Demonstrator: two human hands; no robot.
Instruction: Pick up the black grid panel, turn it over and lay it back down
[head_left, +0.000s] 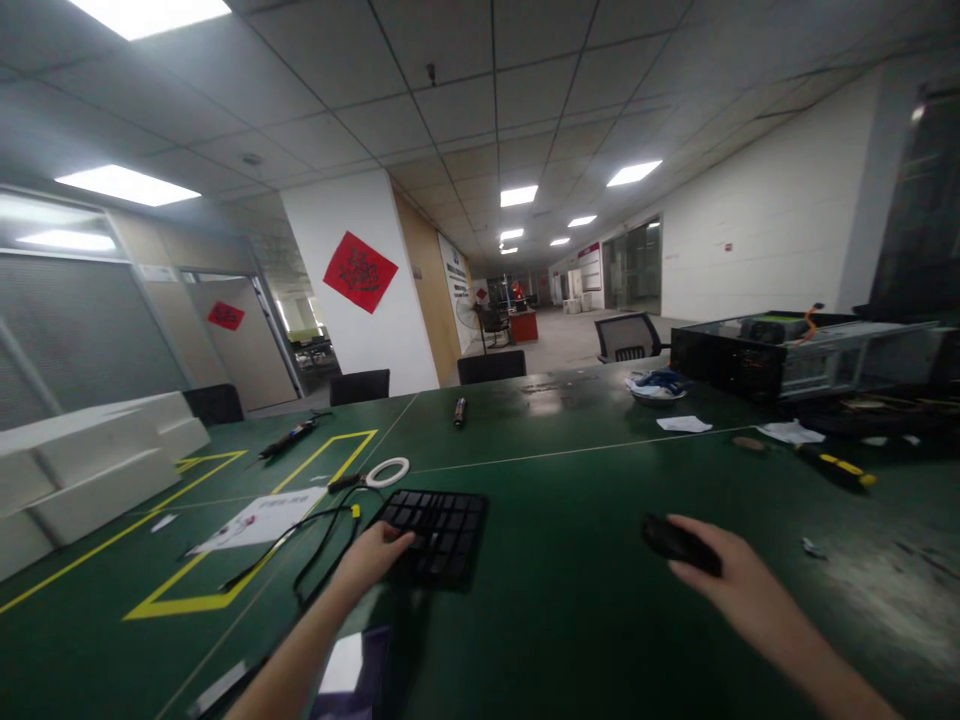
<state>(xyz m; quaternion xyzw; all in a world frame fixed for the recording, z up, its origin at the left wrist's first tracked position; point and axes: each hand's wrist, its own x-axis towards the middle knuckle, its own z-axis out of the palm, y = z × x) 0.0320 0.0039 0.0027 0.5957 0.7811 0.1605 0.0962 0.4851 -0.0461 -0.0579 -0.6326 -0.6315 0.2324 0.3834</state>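
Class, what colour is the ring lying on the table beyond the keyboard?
White; the ring shows best in the head view.

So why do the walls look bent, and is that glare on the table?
Head view: the wide lens bows the ceiling and walls toward the edges. Ceiling lights leave a pale sheen on the green table. Motion blur softens the left hand on the black grid and the right hand holding a dark object.

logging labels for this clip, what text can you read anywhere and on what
None readable.
Red diamond paper on white pillar: dark character, blurred.
Smaller red diamond on door: blurred.
White printed sheet on green table: print too small.
Wall board in corridor: too small.
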